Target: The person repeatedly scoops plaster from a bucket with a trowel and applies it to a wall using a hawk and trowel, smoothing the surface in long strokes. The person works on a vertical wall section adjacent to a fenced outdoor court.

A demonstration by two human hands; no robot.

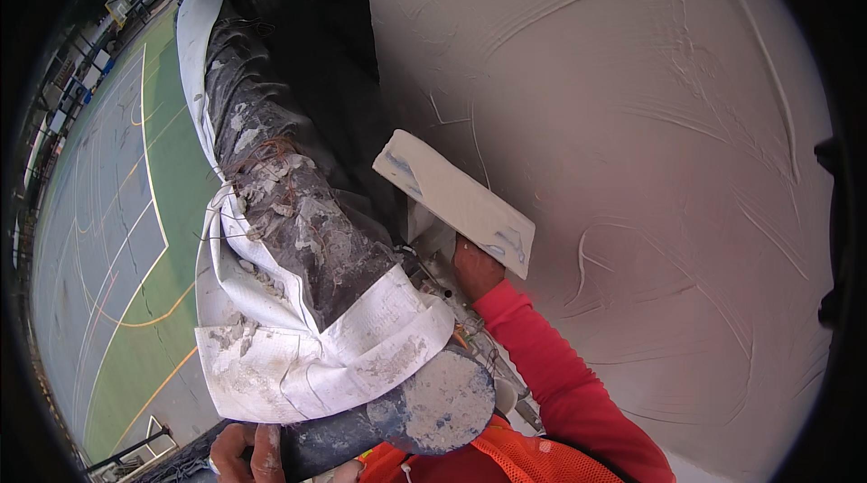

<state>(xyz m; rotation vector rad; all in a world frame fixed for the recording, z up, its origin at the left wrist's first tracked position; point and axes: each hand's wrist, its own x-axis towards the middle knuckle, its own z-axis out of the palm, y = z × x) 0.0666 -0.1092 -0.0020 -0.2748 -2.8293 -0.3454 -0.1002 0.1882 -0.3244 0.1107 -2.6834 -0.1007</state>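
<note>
In my right hand (478, 268) is a plastering trowel (461, 199), a long rectangular blade whose upward face is coated in pale wet plaster, with bluish metal showing near both ends. Its handle is hidden behind the blade. The blade is tilted close beside a broad plastered wall (614, 140) marked with curved ridges. At the lower edge, the fingers of my left hand (248, 453) curl over a dark blue rounded piece (334, 438). A flat round end caked with dry plaster (442, 402) shows near it; whether they are one thing I cannot tell.
A thick rail wrapped in dark plastic (312, 239) runs away on the left, spotted with plaster and tied with rusty wire. White woven sheeting (298, 366) drapes over it. Far below lies a green and grey sports court (99, 239). A dark gap separates rail and wall.
</note>
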